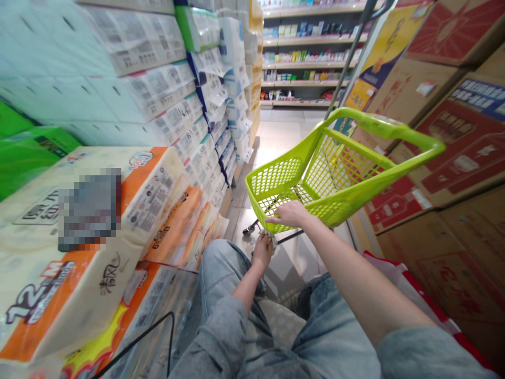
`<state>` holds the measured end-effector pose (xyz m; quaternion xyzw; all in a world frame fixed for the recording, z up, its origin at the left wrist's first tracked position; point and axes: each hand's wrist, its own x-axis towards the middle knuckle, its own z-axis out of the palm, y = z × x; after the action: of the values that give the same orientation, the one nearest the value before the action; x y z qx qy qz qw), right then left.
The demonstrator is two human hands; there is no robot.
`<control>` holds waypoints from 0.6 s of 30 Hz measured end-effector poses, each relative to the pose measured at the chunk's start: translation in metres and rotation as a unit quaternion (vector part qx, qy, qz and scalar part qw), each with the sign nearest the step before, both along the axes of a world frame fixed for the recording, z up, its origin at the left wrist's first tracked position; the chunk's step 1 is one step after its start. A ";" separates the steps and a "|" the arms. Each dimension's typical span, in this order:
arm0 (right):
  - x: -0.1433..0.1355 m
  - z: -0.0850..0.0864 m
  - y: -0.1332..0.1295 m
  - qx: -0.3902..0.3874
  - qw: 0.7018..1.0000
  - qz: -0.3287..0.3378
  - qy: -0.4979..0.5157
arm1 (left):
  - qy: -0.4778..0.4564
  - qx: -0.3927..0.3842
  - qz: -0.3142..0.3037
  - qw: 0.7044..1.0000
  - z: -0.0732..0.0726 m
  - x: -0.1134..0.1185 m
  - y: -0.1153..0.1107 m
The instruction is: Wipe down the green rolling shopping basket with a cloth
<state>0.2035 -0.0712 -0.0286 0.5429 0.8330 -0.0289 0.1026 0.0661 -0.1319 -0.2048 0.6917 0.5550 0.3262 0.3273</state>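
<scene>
A lime-green plastic shopping cart (pixel 272 176) with a mesh basket stands in front of me, its handle towards the far right. My right hand (pixel 292 214) grips the near lower edge of the basket, one finger stretched along it. Just below, my left hand (pixel 262 251) is closed around a crumpled, whitish cloth (pixel 272 238). The cloth is against or very near the cart's lower corner; contact is unclear. Part of the cloth is hidden by my fingers. A cart wheel (pixel 249 230) shows left of my hands.
Tissue packs (pixel 158 173) are stacked high on the left, with a pixelated item lying on top. Cardboard cartons (pixel 445 179) line the right side. Farther ahead are stocked shelves (pixel 307 66). A red-and-white bag (pixel 410 295) lies beside my right leg.
</scene>
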 end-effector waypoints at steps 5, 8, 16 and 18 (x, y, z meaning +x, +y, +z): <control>-0.010 -0.004 0.000 0.001 1.000 -0.013 0.013 | -0.022 0.019 0.005 1.000 -0.012 -0.007 -0.004; -0.017 -0.006 0.000 0.008 1.000 -0.021 0.018 | -0.028 0.036 0.013 0.999 -0.012 -0.010 -0.005; -0.022 -0.010 -0.001 0.007 1.000 -0.024 0.016 | -0.023 0.030 0.002 0.999 -0.019 -0.023 0.006; -0.021 -0.010 0.000 0.007 1.000 -0.027 0.014 | -0.019 0.021 -0.057 0.998 -0.021 -0.019 0.002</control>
<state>0.1829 -0.0713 -0.0389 0.5656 0.8195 -0.0336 0.0860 0.0475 -0.1299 -0.2262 0.7228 0.5014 0.3318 0.3407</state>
